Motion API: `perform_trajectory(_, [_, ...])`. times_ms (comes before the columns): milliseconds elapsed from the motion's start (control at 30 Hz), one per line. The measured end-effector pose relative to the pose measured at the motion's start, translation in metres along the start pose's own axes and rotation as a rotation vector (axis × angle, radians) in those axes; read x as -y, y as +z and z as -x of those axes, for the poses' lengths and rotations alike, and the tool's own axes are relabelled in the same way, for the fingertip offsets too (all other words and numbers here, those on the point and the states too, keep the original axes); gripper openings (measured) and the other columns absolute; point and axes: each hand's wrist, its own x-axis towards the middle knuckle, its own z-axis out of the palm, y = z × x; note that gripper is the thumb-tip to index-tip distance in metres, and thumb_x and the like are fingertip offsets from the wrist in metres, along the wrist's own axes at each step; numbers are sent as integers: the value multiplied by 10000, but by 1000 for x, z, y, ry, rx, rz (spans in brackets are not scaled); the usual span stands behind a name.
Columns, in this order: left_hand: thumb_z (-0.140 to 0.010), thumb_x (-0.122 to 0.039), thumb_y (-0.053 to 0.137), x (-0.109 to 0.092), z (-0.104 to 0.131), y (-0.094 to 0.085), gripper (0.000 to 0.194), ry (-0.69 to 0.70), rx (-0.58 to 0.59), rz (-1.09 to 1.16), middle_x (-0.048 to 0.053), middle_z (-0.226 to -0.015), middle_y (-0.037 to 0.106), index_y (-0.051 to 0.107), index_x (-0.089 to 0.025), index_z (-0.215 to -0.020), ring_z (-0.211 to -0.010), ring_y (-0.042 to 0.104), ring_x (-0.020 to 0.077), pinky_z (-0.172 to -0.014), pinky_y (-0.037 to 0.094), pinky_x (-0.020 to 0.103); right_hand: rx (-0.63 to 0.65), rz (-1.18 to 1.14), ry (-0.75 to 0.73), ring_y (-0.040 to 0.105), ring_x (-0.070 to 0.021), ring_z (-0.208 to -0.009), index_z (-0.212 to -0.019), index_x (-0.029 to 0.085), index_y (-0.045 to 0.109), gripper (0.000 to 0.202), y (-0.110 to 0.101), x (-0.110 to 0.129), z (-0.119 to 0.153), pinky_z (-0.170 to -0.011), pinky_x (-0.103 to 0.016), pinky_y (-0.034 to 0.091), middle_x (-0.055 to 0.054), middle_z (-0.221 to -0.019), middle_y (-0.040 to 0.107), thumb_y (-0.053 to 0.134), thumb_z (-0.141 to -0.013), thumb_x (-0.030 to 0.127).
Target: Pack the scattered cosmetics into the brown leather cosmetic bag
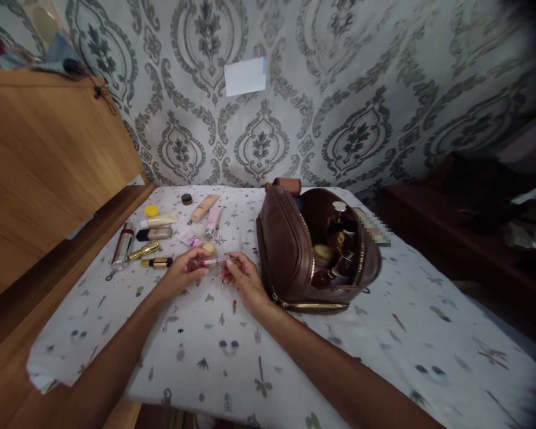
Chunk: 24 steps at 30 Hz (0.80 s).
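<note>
Between my two hands is a small clear tube with pinkish contents (211, 261). The fingertips of my left hand (185, 273) pinch its left end, and those of my right hand (244, 279) close on its right end. Just behind the tube sit a small round jar (209, 248) and a white and purple tube (190, 239). To the right of my right hand stands a brown leather bag (282, 247), unzipped, with bottles and a round container (323, 255) inside.
Several cosmetics lie on the left of the patterned cloth (223, 369), among them a silver bottle (124, 245), a yellow lid (151, 210) and a peach tube (205, 208). A wooden cabinet (53, 161) borders the left side. Patterned wallpaper rises behind.
</note>
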Motion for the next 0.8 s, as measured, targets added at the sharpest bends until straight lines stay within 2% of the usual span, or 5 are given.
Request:
perform_trajectory(100, [-745, -379, 751, -1, 0, 0, 432, 9, -4, 13, 3, -933, 557, 555, -178, -1073, -653, 499, 87, -539, 431, 194, 5, -11, 1, 615, -117, -589, -947, 191, 574, 440, -1, -1, -1, -546, -235, 442, 37, -696, 610, 766, -698, 498])
perform_trajectory(333, [-791, -359, 716, 4, -1, -2, 336, 66, -15, -4, -13, -874, 536, 569, -184, -1036, -625, 480, 81, -533, 418, 188, -14, -59, 15, 624, -113, -570, -941, 195, 573, 467, -3, -5, -4, -534, -233, 454, 27, -718, 656, 791, -677, 513])
perform_trajectory(567, [-794, -410, 704, 5, -2, -3, 348, 67, -30, -19, -3, -842, 555, 598, -170, -1022, -607, 469, 90, -527, 407, 202, 23, -52, -5, 633, -116, -585, -969, 205, 620, 413, -4, -5, -2, -529, -234, 459, 10, -765, 671, 771, -714, 492])
perform_trajectory(800, [-791, -461, 677, -3, 1, -3, 369, 35, -82, -113, 13, -827, 632, 653, -166, -1012, -711, 556, 152, -631, 443, 237, 41, -28, -40, 620, -108, -565, -1013, 215, 607, 421, -2, -4, -1, -501, -216, 432, 46, -718, 609, 782, -698, 431])
